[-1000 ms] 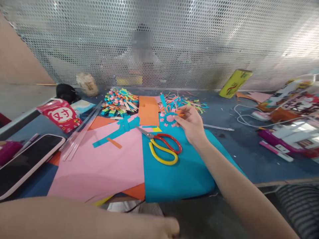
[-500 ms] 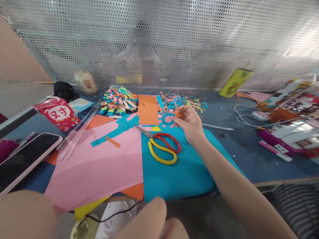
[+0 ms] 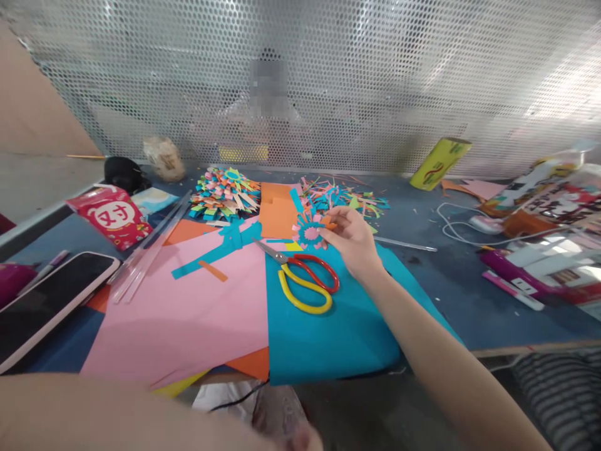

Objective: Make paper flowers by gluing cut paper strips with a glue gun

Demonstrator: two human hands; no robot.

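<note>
At twelve o'clock, the right hand [image 3: 355, 243] pinches a round, fringed blue-and-pink paper flower [image 3: 310, 233], best lightly; left hand [image 3: 300, 437] blurred, grip unclear.

Bare right hand [image 3: 352, 241], slim bare forearm [image 3: 436, 351], bare left hand [image 3: 235, 435], blurred

right hand [image 3: 351, 241]: pinching | right arm [image 3: 427, 344]: outstretched | left hand [image 3: 248, 438]: low, blurred

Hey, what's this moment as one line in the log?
right hand: pinching paper flower | left hand: low in view, blurred, grip unclear | scissors: lying on paper
</note>
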